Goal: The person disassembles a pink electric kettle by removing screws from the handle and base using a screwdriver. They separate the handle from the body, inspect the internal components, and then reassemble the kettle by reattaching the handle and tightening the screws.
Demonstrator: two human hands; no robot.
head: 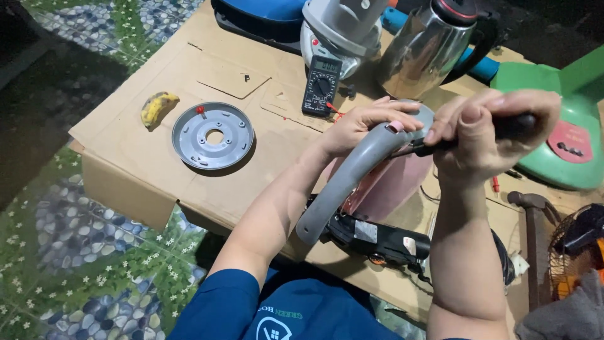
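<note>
A pink electric kettle (384, 186) with a curved grey handle (352, 173) lies tilted on the cardboard in front of me. My left hand (365, 123) grips the top of the grey handle. My right hand (487, 135) is closed around the black grip of a screwdriver (513, 128), whose tip meets the handle's upper end beside my left thumb. The kettle's black underside with its wiring (377, 239) faces me, low in view.
A round grey base plate (212, 135) and a banana (157, 107) lie at the left of the cardboard sheet (138, 151). A black multimeter (321, 85), a steel kettle (428, 50), a green appliance (566, 135), a hammer (531, 239) and a small fan (576, 249) surround me.
</note>
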